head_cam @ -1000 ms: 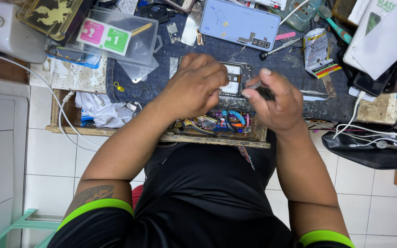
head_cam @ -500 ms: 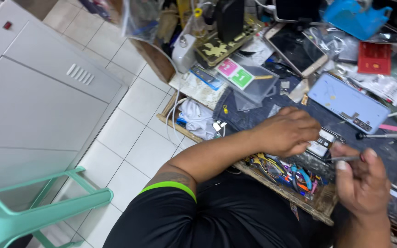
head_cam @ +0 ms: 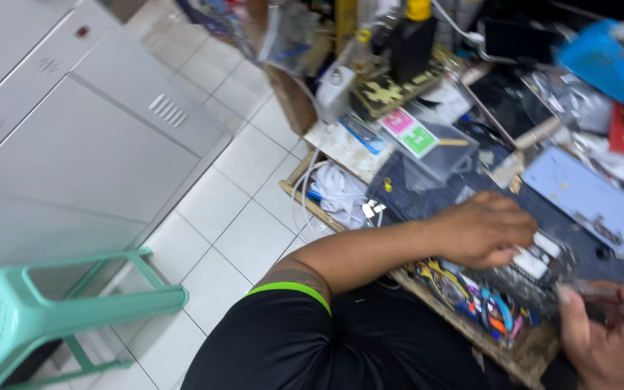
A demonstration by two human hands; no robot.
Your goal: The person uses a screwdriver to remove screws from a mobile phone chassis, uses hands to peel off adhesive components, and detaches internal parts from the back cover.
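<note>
Opened phone [head_cam: 536, 261], innards up, flat on dark mat [head_cam: 427, 198] at near edge of counter [head_cam: 521, 354]. Left hand [head_cam: 487, 231] pressed down on it, fingers curled over the near end, grip loose, pinning rather than clasping. Right hand [head_cam: 608, 328] just beside, bottom right, fingers closed round a thin dark tool [head_cam: 586, 290], tip aimed at the phone; blurred, tool type unclear. Tray of coloured small tools [head_cam: 489, 303] directly below the phone at counter edge. Light blue flat panel [head_cam: 586, 196] beyond the hand. Clear plastic box [head_cam: 427, 144] with pink and green cards further left. White cloth [head_cam: 341, 193] at counter's left corner. Mint plastic stool [head_cam: 45, 310] on tiled floor [head_cam: 232, 217], well apart. Grey cabinet [head_cam: 74, 130] far left.
</note>
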